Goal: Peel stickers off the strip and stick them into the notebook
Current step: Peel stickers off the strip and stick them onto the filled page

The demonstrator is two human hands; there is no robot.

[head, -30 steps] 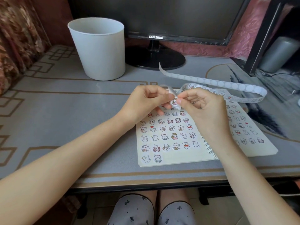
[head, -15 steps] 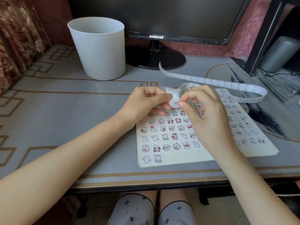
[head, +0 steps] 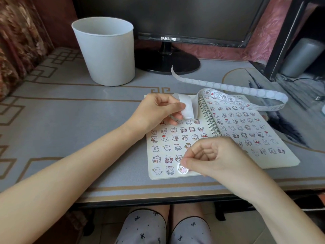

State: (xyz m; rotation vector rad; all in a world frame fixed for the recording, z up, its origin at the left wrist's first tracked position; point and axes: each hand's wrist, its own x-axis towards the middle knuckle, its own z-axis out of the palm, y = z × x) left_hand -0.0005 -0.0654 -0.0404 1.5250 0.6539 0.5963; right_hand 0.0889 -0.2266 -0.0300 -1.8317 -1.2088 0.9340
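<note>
An open spiral notebook (head: 288, 161) lies on the desk, both pages covered with rows of small cartoon stickers. A long white sticker strip (head: 242, 88) loops over its top right corner and back across the desk. My left hand (head: 158, 111) pinches the strip's near end above the left page's top. My right hand (head: 214, 157) holds a round sticker (head: 182, 169) between thumb and forefinger, low over the bottom row of the left page, beside two stickers there. Whether the sticker touches the paper I cannot tell.
A white bucket (head: 105, 51) stands at the back left of the grey desk (head: 70, 120). A black Samsung monitor (head: 175, 20) on a round stand sits behind the notebook. A dark frame and a grey cylinder (head: 302, 57) are at the far right.
My right hand has left the strip with a peeled sticker and dropped toward me to the bottom row of the left page. My left hand has stayed on the strip.
</note>
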